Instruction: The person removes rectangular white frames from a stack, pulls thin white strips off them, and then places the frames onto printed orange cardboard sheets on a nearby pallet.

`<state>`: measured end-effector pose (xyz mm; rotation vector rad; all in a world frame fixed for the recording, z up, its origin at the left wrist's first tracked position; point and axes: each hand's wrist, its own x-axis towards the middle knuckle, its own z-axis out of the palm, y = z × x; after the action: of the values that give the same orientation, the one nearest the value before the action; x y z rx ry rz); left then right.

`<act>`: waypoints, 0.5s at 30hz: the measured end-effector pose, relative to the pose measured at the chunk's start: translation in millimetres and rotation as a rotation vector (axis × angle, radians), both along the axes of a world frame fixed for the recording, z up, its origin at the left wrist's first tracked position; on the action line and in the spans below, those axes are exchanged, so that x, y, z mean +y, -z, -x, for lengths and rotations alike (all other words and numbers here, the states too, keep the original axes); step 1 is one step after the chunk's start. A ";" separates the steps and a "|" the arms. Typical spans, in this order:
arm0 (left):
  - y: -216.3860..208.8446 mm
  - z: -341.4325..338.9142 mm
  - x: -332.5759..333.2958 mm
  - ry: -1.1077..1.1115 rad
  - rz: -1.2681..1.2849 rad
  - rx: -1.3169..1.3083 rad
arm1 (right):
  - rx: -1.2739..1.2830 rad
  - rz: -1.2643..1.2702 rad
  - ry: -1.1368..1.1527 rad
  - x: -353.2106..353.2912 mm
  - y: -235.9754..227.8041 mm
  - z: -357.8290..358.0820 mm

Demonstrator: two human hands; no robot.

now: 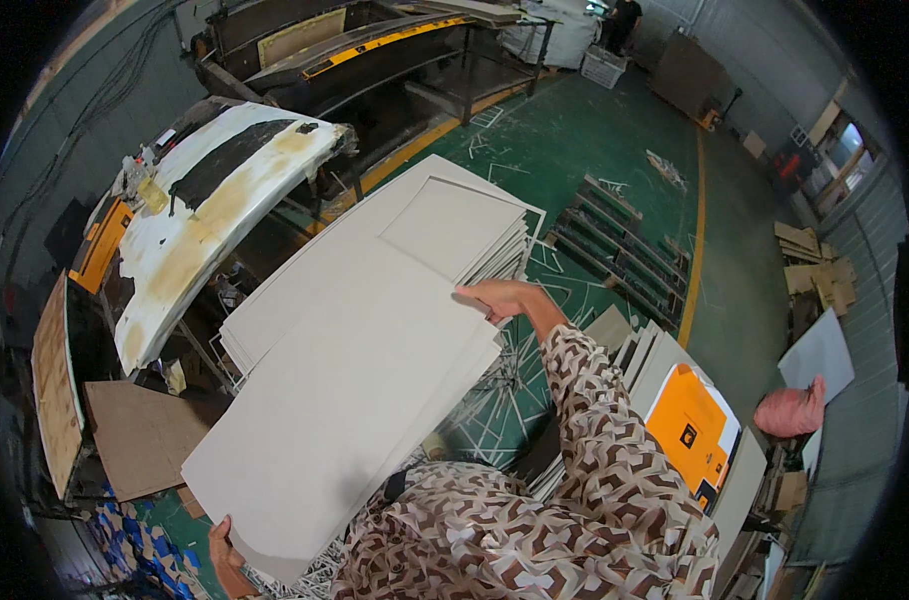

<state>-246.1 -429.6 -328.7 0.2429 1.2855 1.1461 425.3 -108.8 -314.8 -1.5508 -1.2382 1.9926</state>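
Across the middle lies a large pale board sheet (344, 370), tilted from lower left to upper right. My right hand (499, 298) is closed on the sheet's right edge, the thumb on top. At its lower left corner my left hand (226, 560) grips the edge, with most of its fingers hidden beneath. More sheet edges show under the right side of this sheet. Beyond it is a stack of similar pale boards (454, 225), some with a rectangular outline cut or pressed into them.
Thin pale offcut strips (509, 400) litter the green floor. A dark slatted pallet (619, 240) lies ahead right. An orange-and-white printed sheet (689, 430) rests on boards to my right. Left stands a stained white-covered table (224, 210); beyond it is a dark machine (364, 75) with yellow edging.
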 end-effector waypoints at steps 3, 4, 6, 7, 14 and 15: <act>-5.8 -5.1 -1.0 -0.086 -0.009 -0.103 | -0.237 -0.081 -0.290 -15.3 -18.4 23.9; -23.3 -11.4 1.9 -0.140 0.017 -0.181 | -0.288 -0.100 -0.375 -23.8 -27.2 31.9; -30.1 -3.1 -3.5 -0.210 0.042 -0.254 | -0.557 -0.187 -0.633 -39.3 -46.9 47.7; -23.7 13.2 -11.2 -0.124 0.033 -0.141 | -0.461 -0.197 -0.580 -47.2 -67.8 56.7; -22.7 16.3 5.6 -0.088 0.123 0.099 | -0.327 -0.144 0.108 -39.2 -33.6 90.6; -16.4 15.6 13.9 -0.097 0.125 0.100 | -0.443 -0.210 0.245 -41.2 -35.8 100.3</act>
<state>-261.7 -415.6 -312.3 0.1479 1.4653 1.1424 325.0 -150.0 -279.0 -1.9869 -1.2856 1.3637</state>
